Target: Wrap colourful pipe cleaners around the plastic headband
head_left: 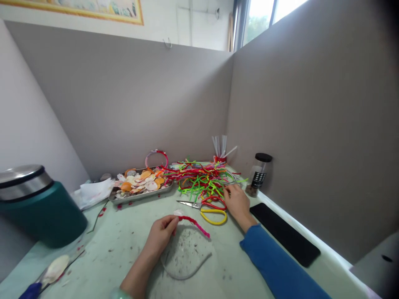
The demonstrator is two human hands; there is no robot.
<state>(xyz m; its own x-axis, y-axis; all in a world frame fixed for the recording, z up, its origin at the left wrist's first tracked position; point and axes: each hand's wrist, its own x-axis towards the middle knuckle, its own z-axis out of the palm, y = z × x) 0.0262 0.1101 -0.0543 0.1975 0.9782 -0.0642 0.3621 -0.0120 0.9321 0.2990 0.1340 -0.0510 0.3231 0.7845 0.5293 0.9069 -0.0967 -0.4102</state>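
Observation:
My left hand (160, 234) pinches a thin headband (183, 277) over the table. One end of the band is wrapped in red and pink fuzzy pipe cleaner (196, 225); the rest is bare grey and curves back towards me. At the right edge of a tangled heap of pipe cleaners (199, 182), red, green and pink, my right hand (236, 201) has its fingers bent together and touching the strands. What lies between those fingertips is hidden. Scissors (213, 211) with one red and one yellow handle lie between my hands, blades pointing left.
A metal tray (140, 198) of shells stands at the back left, with a wrapped ring (156, 158) behind it. A big green bottle (43, 207) is on the left. Glue sticks (220, 145), a black-lidded jar (259, 174) and a black flat pad (285, 234) are along the right. Grey partitions enclose the table.

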